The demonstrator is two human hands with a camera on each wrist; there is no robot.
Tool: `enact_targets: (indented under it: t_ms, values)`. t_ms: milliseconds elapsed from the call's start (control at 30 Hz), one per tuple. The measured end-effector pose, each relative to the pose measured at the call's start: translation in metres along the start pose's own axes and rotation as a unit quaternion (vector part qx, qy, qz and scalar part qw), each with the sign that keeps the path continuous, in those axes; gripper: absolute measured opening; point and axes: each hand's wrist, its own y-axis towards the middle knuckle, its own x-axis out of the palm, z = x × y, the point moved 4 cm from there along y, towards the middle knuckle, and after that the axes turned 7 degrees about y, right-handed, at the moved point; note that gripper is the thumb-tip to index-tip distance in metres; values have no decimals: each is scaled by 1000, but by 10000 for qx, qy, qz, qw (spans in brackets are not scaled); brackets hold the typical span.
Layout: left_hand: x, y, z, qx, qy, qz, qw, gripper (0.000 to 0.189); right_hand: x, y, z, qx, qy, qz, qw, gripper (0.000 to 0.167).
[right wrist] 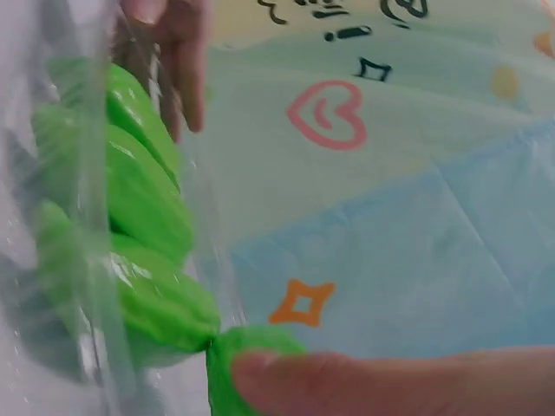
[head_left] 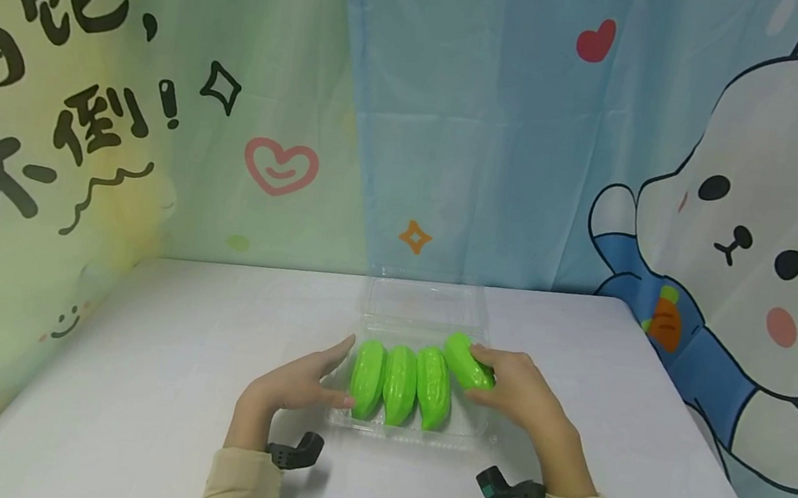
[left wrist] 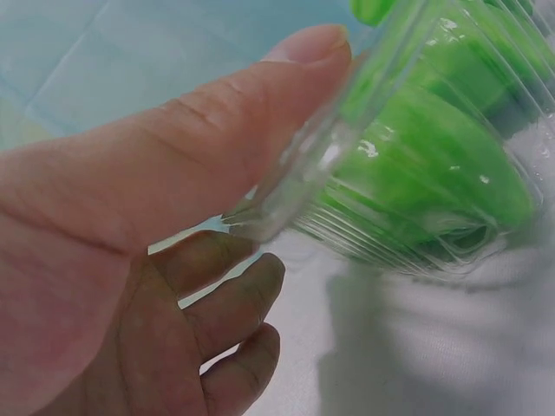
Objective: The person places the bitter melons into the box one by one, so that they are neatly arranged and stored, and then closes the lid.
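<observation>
A clear plastic clamshell box lies with its lid raised at the back. Three glossy green, ridged, elongated fruit-like pieces stand side by side in it. My left hand holds the box's left edge; in the left wrist view its thumb lies over the rim, with the other fingers below. With the right hand I grip a fourth such green piece, tilted over the box's right part. In the right wrist view that piece meets the nearest one in the box, under my thumb.
The box stands on a white-covered table. Behind it hangs a printed curtain with a cartoon rabbit on the right. The transparent lid leans up near the table's back edge. Dark wrist cameras sit on both wrists.
</observation>
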Motion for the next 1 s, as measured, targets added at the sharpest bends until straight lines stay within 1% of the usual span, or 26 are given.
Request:
enact_targets:
  t_ms: [67, 200, 367, 467, 767, 867, 1000]
  values:
    - [0, 0, 0, 15, -4, 4, 10000, 103, 3, 0, -4, 117, -71, 40, 9999, 63]
    - [0, 0, -1, 5, -15, -3, 10000, 103, 8, 1, -10, 303, -178, 33, 9994, 66]
    - [0, 0, -1, 2, 1, -4, 10000, 103, 9, 0, -15, 374, -281, -150, 9988, 66]
    - [0, -1, -1, 17, 1, -13, 10000, 102, 7, -2, -16, 304, -293, -313, 9986, 64]
    - [0, -1, -1, 47, -54, -41, 10000, 103, 3, -8, -17, -144, -261, -635, 9975, 56]
    - [0, 0, -1, 68, -73, -42, 9999, 103, 3, -9, -17, -169, -308, -699, 9969, 56]
    - [0, 0, -1, 72, -67, -45, 9999, 103, 5, -7, -16, -77, -393, -617, 9973, 60]
